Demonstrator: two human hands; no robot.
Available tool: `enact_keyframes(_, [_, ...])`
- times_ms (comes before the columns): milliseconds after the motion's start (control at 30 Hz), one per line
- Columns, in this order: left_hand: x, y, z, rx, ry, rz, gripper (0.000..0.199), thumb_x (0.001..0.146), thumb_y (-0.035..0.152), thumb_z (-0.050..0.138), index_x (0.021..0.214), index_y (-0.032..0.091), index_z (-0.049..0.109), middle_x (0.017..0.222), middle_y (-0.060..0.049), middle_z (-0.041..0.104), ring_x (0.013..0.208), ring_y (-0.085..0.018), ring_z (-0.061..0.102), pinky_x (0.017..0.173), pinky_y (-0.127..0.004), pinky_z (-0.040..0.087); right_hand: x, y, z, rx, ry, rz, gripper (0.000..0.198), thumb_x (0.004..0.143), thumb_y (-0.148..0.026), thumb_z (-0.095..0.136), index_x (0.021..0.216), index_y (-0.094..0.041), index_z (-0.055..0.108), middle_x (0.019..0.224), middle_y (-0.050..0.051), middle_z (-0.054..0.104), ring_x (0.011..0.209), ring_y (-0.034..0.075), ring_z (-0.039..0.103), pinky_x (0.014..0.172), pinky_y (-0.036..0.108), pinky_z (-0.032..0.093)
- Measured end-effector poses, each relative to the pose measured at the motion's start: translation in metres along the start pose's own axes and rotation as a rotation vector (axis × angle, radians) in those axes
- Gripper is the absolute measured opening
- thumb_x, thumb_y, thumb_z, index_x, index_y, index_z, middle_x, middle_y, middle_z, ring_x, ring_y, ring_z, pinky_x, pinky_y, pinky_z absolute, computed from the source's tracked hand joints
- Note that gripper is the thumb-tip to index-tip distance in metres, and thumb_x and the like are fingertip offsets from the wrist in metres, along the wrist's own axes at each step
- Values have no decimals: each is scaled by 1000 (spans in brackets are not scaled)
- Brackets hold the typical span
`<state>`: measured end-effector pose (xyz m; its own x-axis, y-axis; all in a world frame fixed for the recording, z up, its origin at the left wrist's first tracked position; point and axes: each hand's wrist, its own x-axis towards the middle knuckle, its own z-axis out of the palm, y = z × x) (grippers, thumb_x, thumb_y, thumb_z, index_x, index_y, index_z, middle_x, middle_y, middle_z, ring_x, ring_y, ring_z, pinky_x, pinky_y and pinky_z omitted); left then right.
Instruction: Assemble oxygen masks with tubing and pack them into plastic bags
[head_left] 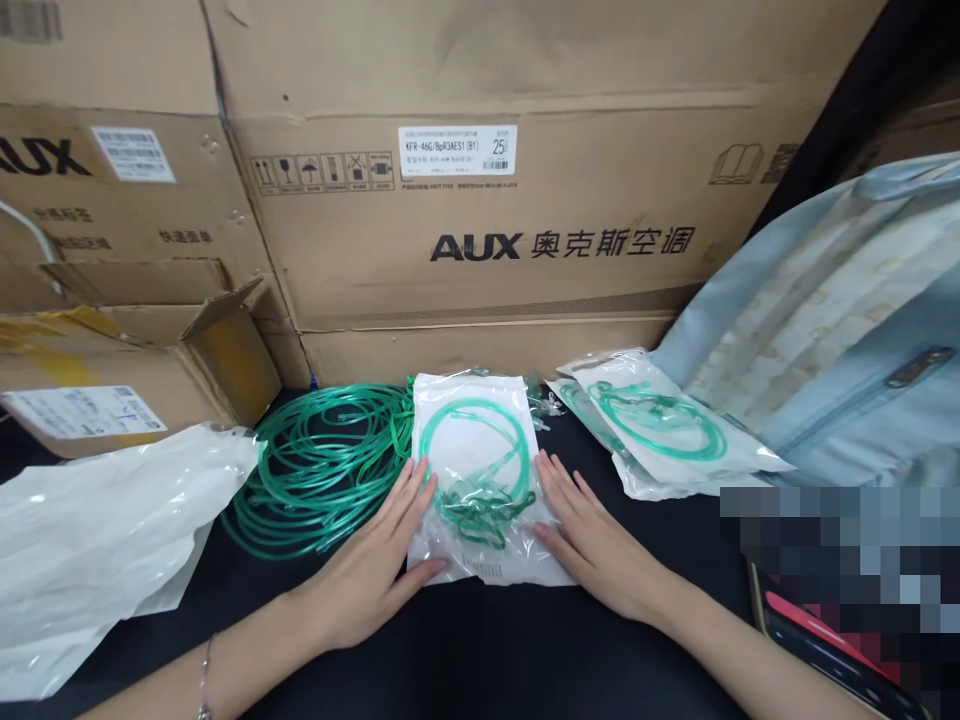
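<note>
A clear-fronted, white-backed pouch (pixel 480 480) lies flat on the black surface in front of me. Inside it is a coil of green tubing (pixel 523 440), with a tangle of darker green cord toward the near end. My left hand (pixel 379 565) rests along the pouch's left edge, fingers stretched out flat. On the opposite edge lies my right hand (pixel 592 540), its fingers also extended and touching the plastic. Neither hand is wrapped round anything. Loose loops of green tubing (pixel 322 470) are heaped just left of the pouch.
More filled pouches (pixel 660 420) overlap at the right, against a light blue bag (pixel 847 330). White empty-looking pouches (pixel 112 540) are stacked at left, before an open cardboard box (pixel 135 370). Large AUX cartons (pixel 480 250) wall off the back. Small clear fittings (pixel 544 400) lie behind the pouch.
</note>
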<state>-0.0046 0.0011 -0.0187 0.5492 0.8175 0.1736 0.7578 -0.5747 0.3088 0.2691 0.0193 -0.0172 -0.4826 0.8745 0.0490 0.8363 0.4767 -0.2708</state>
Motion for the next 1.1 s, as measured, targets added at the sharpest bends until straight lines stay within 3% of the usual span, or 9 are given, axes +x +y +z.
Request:
enact_keyframes(100, [0, 1, 0, 13, 10, -20, 66, 89, 40, 34, 140, 25, -6, 149, -6, -7, 135, -24, -2, 106, -46, 20, 0, 1, -3, -14, -63, -14, 66, 90, -51, 19, 142, -13, 3, 147, 7, 11, 135, 20, 3, 109, 45, 9])
enact_keyframes(300, [-3, 2, 1, 36, 51, -52, 65, 89, 38, 36, 140, 26, -2, 149, -6, -8, 134, -28, 1, 103, -46, 27, 0, 1, -2, -22, -49, -13, 65, 89, -52, 20, 142, -14, 9, 146, 7, 16, 135, 20, 5, 109, 46, 12])
enact_keyframes(500, [-3, 0, 3, 30, 65, -38, 65, 89, 36, 37, 141, 26, 0, 149, -8, -7, 134, -28, 9, 102, -44, 30, 0, 4, 2, -14, -17, -32, 63, 90, -49, 23, 142, -18, 6, 146, 8, 17, 135, 22, 6, 108, 49, 13])
enact_keyframes(967, [-2, 2, 2, 32, 42, -64, 64, 89, 37, 37, 141, 25, 2, 149, -7, -6, 134, -28, 8, 104, -43, 28, 1, 0, -1, -17, -38, -9, 65, 90, -50, 21, 142, -13, 7, 146, 11, 17, 135, 21, 6, 109, 47, 13])
enact_keyframes(1100, [-2, 2, 1, 20, 60, -48, 65, 88, 35, 39, 141, 25, 3, 149, -8, -4, 134, -29, 11, 103, -44, 30, 1, 2, 1, 21, -16, -22, 64, 89, -49, 26, 142, -17, 7, 146, 9, 18, 135, 22, 7, 108, 49, 13])
